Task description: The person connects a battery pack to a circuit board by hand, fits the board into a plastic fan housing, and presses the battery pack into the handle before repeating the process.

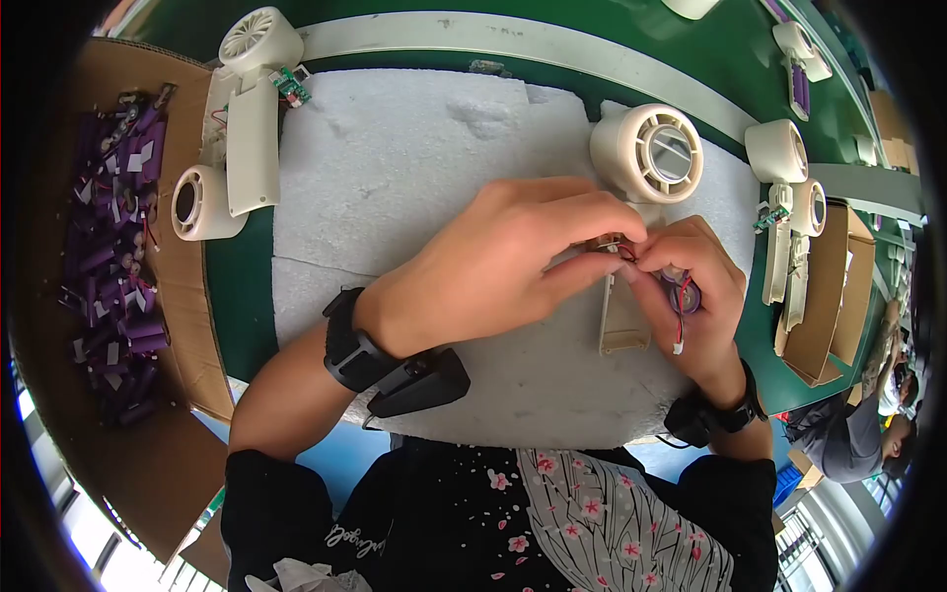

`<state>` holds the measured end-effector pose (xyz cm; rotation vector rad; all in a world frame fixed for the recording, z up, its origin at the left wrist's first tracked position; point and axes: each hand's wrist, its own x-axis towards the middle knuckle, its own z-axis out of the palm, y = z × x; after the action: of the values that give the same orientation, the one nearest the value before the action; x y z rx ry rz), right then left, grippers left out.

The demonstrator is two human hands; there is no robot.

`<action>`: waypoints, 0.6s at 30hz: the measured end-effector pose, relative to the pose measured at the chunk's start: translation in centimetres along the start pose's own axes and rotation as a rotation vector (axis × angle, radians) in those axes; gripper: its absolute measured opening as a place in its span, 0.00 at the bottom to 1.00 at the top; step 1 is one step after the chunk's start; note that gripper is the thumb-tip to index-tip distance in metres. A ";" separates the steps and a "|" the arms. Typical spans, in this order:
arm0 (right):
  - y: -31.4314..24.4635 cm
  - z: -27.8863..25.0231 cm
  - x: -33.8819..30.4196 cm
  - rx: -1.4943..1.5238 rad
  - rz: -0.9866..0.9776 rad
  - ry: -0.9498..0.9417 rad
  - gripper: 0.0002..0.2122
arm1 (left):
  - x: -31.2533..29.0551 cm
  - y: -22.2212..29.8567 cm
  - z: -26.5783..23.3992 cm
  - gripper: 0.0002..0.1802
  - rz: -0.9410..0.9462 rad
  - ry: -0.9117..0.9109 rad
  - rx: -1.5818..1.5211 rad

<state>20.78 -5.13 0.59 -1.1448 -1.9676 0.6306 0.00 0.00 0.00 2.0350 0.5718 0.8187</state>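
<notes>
A cream handheld fan has its round head (646, 153) on the foam at the right and its opened handle shell (623, 321) pointing toward me. Over that handle, my left hand (513, 257) pinches a small part with thin red wires, mostly hidden by the fingers. My right hand (698, 281) is closed around a purple battery (684, 296), its thumb and forefinger meeting the left fingertips at the wires. From the battery hangs a red and black lead with a white plug (679, 347).
A white foam sheet (385, 148) covers the green bench. At left stands a cardboard box (187, 296) full of purple batteries (118, 247). Opened fans (252, 148) with green circuit boards lie at both sides. Another cardboard box (829, 296) is at right, with people beyond.
</notes>
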 end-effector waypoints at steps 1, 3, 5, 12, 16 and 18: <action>0.1 0.0 0.0 0.003 -0.008 0.002 0.15 | 0.1 0.3 -0.1 0.20 -0.065 -0.003 -0.044; 0.1 0.1 0.1 0.010 -0.027 0.010 0.15 | 0.2 0.6 -0.2 0.18 -0.194 -0.010 -0.129; 0.1 0.1 0.0 0.002 -0.022 0.003 0.15 | 0.0 0.6 -0.1 0.17 -0.239 0.003 -0.189; -0.4 -0.2 -0.2 -0.065 -0.018 -0.060 0.14 | -0.4 0.0 0.1 0.18 -0.176 -0.018 -0.228; -0.5 -0.1 -0.2 -0.092 -0.024 -0.065 0.14 | -0.5 -0.5 0.3 0.18 0.010 0.077 -0.052; -0.3 0.0 -0.3 -0.097 -0.036 -0.067 0.14 | -0.8 -0.3 0.0 0.17 -0.050 0.041 0.000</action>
<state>20.76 -5.54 0.71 -1.1565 -2.0905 0.5666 -0.54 -0.36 -0.49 2.0003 0.6426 0.8320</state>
